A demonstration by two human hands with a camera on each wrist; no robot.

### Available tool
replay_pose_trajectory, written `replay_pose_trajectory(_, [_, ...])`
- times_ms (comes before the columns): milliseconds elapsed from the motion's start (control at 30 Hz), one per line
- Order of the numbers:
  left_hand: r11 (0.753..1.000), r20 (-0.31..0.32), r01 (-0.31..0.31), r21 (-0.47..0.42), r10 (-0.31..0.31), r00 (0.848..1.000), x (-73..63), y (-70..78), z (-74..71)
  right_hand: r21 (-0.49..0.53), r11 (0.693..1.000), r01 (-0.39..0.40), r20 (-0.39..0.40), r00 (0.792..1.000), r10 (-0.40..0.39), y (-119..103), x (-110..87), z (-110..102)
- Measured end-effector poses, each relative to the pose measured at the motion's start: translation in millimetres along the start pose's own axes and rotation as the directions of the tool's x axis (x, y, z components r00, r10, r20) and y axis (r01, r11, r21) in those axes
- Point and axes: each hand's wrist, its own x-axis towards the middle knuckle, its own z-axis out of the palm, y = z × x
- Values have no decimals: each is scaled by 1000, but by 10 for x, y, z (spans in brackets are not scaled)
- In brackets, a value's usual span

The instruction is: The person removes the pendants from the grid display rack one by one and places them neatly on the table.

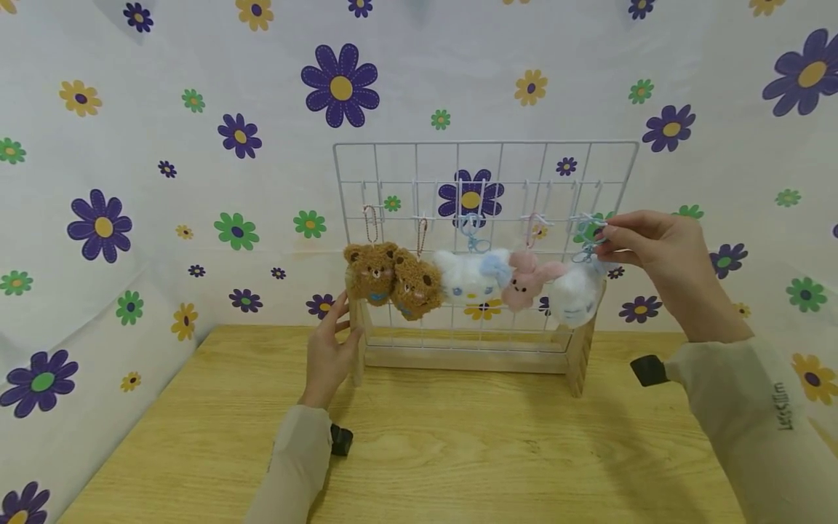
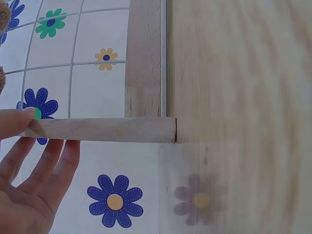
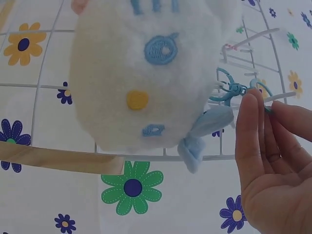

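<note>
A white wire grid rack in a wooden stand bears a row of plush keychains. My right hand is at its right end, pinching the light-blue ring of a white plush keychain between thumb and fingers. Seen from the right wrist, this plush has blue eyes, a yellow nose and a blue bow; its blue clasp is beside a white hook. Whether the ring sits on the hook, I cannot tell. My left hand grips the stand's left wooden upright, thumb on one side, fingers on the other.
Along the hooks hang two brown bear plushes, a white cat plush with a blue bow, and a pink bunny plush. The stand rests on a wood-grain table. Behind it hangs a flower-patterned cloth.
</note>
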Motion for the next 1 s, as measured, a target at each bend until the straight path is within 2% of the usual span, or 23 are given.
replay_pose_trajectory(167, [1000,-1,0,9,0,1000,5,0,0,55,998,-9,0,1000,9,-25,-31,-11])
replay_pose_trajectory(367, [1000,6,11,12,-11,1000,-3,2,0,137,990,26,-3,1000,-26,-58,-57,-16])
replay_pose_trajectory(700, [1000,-3,-5,2,5,1000,-2,-4,8,200,979,51,-11,999,-50,-132,-160,-54])
replay_pose_trajectory(1000, [999,2,35,-18,-35,999,-7,16,5,227,971,75,-17,997,-73,-79,-264,-72])
